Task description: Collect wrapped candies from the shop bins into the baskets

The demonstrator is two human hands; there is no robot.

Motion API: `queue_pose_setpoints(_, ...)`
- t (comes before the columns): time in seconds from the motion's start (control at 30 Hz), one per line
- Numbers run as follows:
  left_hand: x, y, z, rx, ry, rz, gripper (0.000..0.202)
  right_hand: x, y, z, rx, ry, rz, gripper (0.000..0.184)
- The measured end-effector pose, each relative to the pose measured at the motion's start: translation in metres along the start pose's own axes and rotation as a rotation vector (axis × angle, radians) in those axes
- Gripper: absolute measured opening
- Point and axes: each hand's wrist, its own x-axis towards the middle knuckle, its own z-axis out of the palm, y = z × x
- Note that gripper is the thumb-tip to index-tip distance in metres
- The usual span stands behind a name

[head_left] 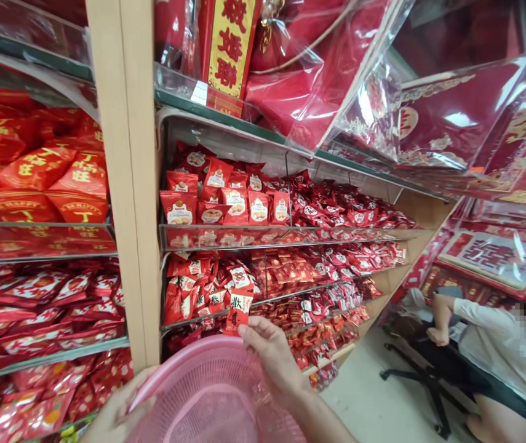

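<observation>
My right hand (269, 354) pinches a small red snack packet (239, 311) by its lower edge, just above a pink plastic basket (207, 394). The packet hangs in front of a shelf bin full of similar red packets (198, 289). My left hand (117, 412) grips the basket's left rim at the bottom of the view, only partly seen. The basket's mesh inside looks bare where it shows.
Shelves with clear dividers hold red packaged sweets: the middle shelf (290, 237), left shelves (41, 246). A wooden upright (128, 184) splits them. Red wrapped goods (429, 117) hang above. A person in white (488, 351) crouches at the right by a chair base (424, 381).
</observation>
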Motion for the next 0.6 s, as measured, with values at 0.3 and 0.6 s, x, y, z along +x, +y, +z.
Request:
queue_pose_setpoints(0.3, -0.015, -0.015, 0.012, -0.064, -0.107, -0.036, 0.052, -0.051, 0.075, -0.018, 0.166, 0.005, 0.441, 0.029)
queue_pose_setpoints(0.6, -0.017, 0.029, 0.023, -0.100, -0.294, -0.026, 0.044, -0.062, 0.117, -0.022, 0.051, 0.083, 0.688, 0.022)
